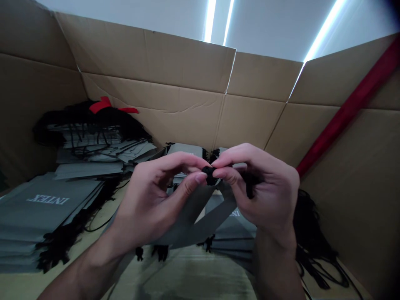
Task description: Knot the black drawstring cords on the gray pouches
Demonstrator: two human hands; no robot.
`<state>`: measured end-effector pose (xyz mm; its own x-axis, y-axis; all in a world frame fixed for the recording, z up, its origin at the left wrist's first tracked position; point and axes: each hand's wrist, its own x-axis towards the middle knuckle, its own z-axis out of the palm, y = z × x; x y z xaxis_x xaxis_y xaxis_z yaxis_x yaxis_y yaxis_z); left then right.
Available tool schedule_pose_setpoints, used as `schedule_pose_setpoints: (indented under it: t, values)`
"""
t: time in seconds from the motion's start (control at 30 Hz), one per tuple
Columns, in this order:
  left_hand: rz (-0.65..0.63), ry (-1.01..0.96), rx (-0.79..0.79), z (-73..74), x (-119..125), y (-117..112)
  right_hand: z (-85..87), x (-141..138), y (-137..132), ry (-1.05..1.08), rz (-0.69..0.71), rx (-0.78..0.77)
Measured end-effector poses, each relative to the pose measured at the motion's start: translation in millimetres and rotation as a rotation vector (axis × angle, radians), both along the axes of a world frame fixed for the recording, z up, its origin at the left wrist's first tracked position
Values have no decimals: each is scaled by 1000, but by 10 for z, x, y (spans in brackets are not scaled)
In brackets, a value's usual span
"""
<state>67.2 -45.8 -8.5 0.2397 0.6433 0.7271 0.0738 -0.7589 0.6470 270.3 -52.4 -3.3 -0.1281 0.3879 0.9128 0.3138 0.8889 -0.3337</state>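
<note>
Between the fingertips of both hands is a small black cord knot (209,171), pinched from either side at the middle of the view. My left hand (156,200) has its thumb and forefinger closed on the knot's left side. On the right side, my right hand (262,187) pinches it the same way, with more black cord partly hidden inside its curled fingers. Below the knot hangs a grey drawstring bag (190,225), its fabric slack and partly covered by my left hand. Exactly how the cord is looped cannot be made out.
Stacked grey bags with INTEX lettering (46,204) stand at the left, with another bag stack (234,225) behind my right hand. A bag heap with black cords (93,133) and a red strip (101,105) sits back left. Black cords (312,233) lie right. Cardboard walls (181,100) enclose the table.
</note>
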Motion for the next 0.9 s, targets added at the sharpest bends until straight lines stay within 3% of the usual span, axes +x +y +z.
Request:
schedule_pose_setpoints:
  t: [0.3, 0.53, 0.77, 0.9]
  values:
    - [65, 86, 39, 10, -32, 16, 24, 4, -2, -4, 16, -72]
    - [-16, 214, 53, 66, -70, 46, 0, -17, 39, -20, -90, 22]
    - [-140, 200, 10, 73, -151, 39, -34, -9, 68, 21, -15, 22]
    - [-145, 233, 38, 44, -161, 75, -7, 53, 68, 32, 40, -39]
